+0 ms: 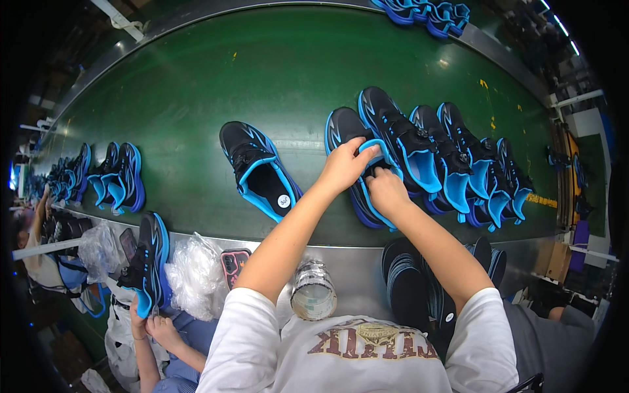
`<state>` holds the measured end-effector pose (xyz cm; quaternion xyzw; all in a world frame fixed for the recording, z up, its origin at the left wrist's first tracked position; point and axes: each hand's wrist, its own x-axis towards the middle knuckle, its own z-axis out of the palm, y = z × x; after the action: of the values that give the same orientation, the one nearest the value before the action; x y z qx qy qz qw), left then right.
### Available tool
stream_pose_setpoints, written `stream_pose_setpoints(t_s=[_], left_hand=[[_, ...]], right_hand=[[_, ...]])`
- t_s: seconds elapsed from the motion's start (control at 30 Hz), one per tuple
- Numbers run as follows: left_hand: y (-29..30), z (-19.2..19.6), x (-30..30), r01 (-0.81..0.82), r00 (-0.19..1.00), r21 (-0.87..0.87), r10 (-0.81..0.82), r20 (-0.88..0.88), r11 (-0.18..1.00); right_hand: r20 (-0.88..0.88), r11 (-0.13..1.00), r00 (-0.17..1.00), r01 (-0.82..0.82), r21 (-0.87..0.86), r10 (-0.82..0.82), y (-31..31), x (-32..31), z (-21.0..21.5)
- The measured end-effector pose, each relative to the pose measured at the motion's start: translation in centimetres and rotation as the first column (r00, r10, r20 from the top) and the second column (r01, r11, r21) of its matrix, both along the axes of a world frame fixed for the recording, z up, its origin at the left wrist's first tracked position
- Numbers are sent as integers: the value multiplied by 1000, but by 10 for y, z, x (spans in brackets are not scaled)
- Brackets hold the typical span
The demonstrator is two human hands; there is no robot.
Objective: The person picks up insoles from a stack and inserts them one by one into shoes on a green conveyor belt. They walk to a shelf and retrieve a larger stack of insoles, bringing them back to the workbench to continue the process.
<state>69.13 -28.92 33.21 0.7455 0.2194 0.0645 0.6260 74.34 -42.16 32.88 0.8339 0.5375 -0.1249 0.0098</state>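
A black sneaker with bright blue trim lies on the green belt in front of me, toe pointing away. My left hand pinches the blue-lined tongue at its opening. Inside that opening are the curled fingers of my right hand; their tips are hidden, and what they hold, if anything, cannot be made out. To the left sits a matching single sneaker, with a round white sticker on its insole. Close by on the right, several more of these sneakers stand side by side.
A metal ledge edges the green belt. On it are black insoles, a roll of tape, a phone and a clear plastic bag. At left, a co-worker's hands hold a sneaker.
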Motion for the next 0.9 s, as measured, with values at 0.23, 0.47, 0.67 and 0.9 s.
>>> stream_pose_setpoints(t_s=[0.23,0.47,0.67,0.9], left_hand=[[-2,-3,-8,-55,997,291,38,64,955],[-10,11,-4,-361,905,430,199,376,828],[-5,-4,-7,-195,918,775,-167,361,602],[-11,13,-3,-22,946,816,-252,203,578]], right_hand=[[76,912,968,-198,-359,240,-7,-1,0],[-128,619,882,-415,-667,453,8,8,19],[-447,760,879,-403,-509,167,-8,13,57],[-225,970,960,-201,-139,167,-34,-8,32]])
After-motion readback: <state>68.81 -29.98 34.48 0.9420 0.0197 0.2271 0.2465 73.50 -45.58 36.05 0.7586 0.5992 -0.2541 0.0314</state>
